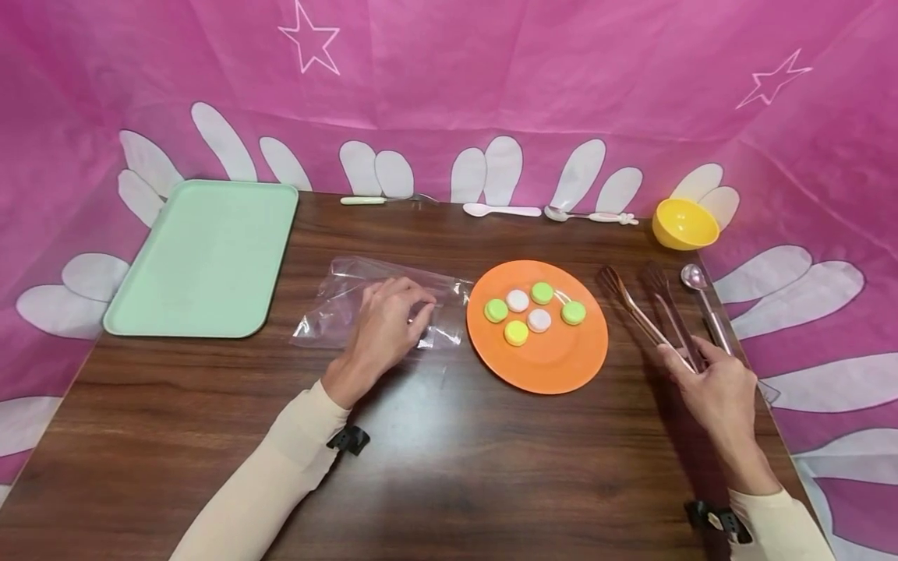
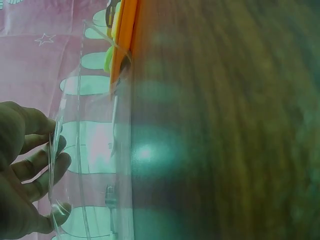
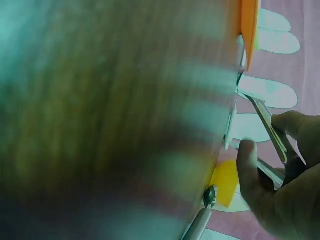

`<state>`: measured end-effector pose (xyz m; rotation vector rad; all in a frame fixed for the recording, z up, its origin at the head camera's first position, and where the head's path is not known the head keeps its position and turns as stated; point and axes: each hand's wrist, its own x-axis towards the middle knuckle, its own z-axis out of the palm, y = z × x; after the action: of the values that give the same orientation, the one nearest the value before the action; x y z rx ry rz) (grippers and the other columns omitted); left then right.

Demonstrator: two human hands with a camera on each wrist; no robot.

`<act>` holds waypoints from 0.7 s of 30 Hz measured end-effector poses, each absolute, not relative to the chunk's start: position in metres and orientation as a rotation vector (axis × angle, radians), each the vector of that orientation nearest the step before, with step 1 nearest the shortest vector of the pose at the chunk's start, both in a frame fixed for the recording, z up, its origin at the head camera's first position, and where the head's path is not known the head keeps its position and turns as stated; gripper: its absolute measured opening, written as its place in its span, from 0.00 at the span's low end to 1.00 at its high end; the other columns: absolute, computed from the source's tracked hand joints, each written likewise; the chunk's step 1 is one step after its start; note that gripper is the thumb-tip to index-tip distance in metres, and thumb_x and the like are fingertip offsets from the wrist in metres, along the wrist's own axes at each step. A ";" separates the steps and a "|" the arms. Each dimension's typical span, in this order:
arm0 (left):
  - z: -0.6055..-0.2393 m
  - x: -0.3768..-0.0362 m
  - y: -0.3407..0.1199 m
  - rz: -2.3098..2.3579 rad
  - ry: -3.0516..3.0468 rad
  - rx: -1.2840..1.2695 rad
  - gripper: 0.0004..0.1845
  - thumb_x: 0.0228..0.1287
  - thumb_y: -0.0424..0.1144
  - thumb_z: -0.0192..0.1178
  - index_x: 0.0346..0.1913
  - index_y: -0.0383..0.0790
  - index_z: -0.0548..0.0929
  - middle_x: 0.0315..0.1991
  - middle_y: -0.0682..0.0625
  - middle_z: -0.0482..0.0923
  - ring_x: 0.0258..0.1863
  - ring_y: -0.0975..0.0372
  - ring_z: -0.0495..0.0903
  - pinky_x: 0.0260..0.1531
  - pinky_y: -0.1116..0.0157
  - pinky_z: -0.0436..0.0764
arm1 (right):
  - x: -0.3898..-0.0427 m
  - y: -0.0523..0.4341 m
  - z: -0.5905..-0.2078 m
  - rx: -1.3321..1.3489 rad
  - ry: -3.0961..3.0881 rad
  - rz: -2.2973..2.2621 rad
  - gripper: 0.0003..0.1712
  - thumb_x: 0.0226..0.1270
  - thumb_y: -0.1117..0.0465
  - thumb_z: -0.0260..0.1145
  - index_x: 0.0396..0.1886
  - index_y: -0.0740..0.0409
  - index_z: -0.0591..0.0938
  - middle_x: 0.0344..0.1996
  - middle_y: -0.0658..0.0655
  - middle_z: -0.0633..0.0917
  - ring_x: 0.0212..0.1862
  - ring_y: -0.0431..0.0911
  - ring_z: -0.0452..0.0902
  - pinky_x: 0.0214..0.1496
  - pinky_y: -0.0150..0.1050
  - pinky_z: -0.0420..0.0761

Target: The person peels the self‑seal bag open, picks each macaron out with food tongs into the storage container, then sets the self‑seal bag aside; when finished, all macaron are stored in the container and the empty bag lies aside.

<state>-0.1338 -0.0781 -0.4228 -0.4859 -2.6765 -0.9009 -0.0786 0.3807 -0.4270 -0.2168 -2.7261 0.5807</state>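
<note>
My left hand holds the clear plastic bag with curled fingers. In the left wrist view the bag's film rises across the fingertips, the thumb apart from the other fingers. At the right side my right hand grips metal tongs near their handle end, the two arms spread and the slotted heads pointing away from me. Between the hands an orange plate carries several small round pieces, such as a green one, a white one and a yellow one.
A mint-green tray lies at the left. Along the back edge are a fork, a white spoon and a metal spoon with a white handle. A yellow bowl stands back right, a metal scoop near the right edge.
</note>
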 end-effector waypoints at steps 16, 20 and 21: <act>-0.425 -0.130 -0.078 -0.834 -2.785 -0.460 0.05 0.71 0.38 0.70 0.42 0.44 0.94 0.45 0.49 0.91 0.52 0.51 0.86 0.64 0.41 0.75 | -0.080 0.388 -0.425 -0.231 -3.178 0.330 0.35 0.74 0.37 0.68 0.39 0.70 0.80 0.30 0.74 0.82 0.32 0.68 0.79 0.25 0.58 0.74; -0.426 -0.130 -0.076 -0.824 -2.795 -0.463 0.05 0.71 0.38 0.71 0.44 0.44 0.95 0.46 0.49 0.91 0.53 0.51 0.86 0.65 0.40 0.75 | -0.083 0.389 -0.416 -0.205 -3.253 0.315 0.41 0.77 0.36 0.64 0.48 0.76 0.78 0.35 0.79 0.82 0.37 0.73 0.80 0.32 0.65 0.77; -0.426 -0.129 -0.076 -0.819 -2.798 -0.468 0.06 0.70 0.38 0.71 0.45 0.44 0.95 0.46 0.49 0.91 0.53 0.51 0.87 0.65 0.40 0.75 | -0.083 0.389 -0.413 -0.219 -3.272 0.321 0.42 0.77 0.35 0.63 0.51 0.77 0.76 0.37 0.80 0.81 0.40 0.75 0.79 0.35 0.67 0.77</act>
<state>-0.1293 -0.0762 -0.4255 -0.4676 -2.7983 -0.8188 -0.0835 0.3892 -0.4131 -0.2195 -3.2717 0.3215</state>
